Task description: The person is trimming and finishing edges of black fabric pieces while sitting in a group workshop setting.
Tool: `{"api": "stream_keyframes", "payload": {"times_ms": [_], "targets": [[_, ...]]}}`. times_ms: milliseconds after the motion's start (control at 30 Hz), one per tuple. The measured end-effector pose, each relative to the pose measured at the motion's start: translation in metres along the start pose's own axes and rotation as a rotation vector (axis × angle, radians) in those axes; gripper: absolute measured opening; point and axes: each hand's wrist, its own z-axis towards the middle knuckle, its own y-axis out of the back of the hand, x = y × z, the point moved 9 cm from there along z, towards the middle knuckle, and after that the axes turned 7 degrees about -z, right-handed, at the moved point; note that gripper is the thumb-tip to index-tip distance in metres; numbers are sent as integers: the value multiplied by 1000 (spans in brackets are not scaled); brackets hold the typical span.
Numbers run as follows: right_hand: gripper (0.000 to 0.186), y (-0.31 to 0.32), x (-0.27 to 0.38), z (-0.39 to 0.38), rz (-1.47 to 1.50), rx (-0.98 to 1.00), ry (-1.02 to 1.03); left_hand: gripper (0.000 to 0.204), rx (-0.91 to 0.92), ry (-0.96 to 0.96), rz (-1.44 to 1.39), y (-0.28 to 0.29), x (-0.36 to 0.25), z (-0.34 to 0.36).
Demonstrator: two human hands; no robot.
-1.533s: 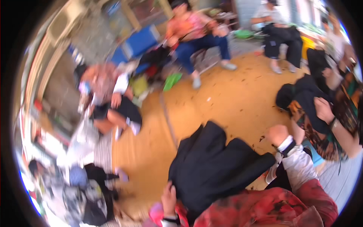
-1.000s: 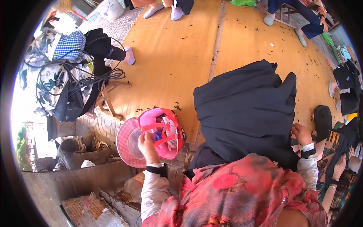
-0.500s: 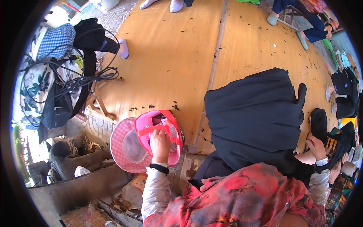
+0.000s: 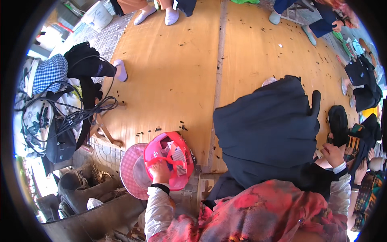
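Observation:
My left hand (image 4: 160, 171) is closed around the red strap of an open pink bag (image 4: 183, 155), low at the left of my lap. Inside the bag lie a white printed packet (image 4: 176, 154) and something dark. A pink checked sun hat (image 4: 131, 167) with a wide brim sits against the bag's left side, partly behind it. Over my lap spreads a black cloth (image 4: 266, 129), like a skirt. To its right, my right hand (image 4: 333, 155) rests by the far side of my lap with fingers curled; whether anything is in them is hidden.
A yellow-brown mat (image 4: 161, 80) strewn with small dark bits covers the floor. On the left, a black cable (image 4: 86, 108) lies coiled over bags on a wooden stool (image 4: 105, 131). Below stands a container (image 4: 86, 181) of dry scraps. Other people sit at the far and right edges.
The view has shifted, so more of the people at the far edge shows. My left hand keeps its hold on the strap, and the bag's opening and packet show more plainly.

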Motion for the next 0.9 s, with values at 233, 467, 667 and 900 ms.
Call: {"api": "stream_keyframes", "payload": {"times_ms": [233, 467, 667, 900], "targets": [[16, -92, -52, -19, -109, 46, -52, 30, -262, -358, 218, 73, -105, 3], [30, 5, 21, -47, 14, -16, 26, 30, -265, -631, -422, 150, -233, -37], [36, 33, -33, -104, 99, -149, -5, 31, -199, -738, -458, 159, -282, -50], [16, -17, -28, -132, -88, -353, -25, 32, -178, -714, -498, 157, -266, -60]]}}
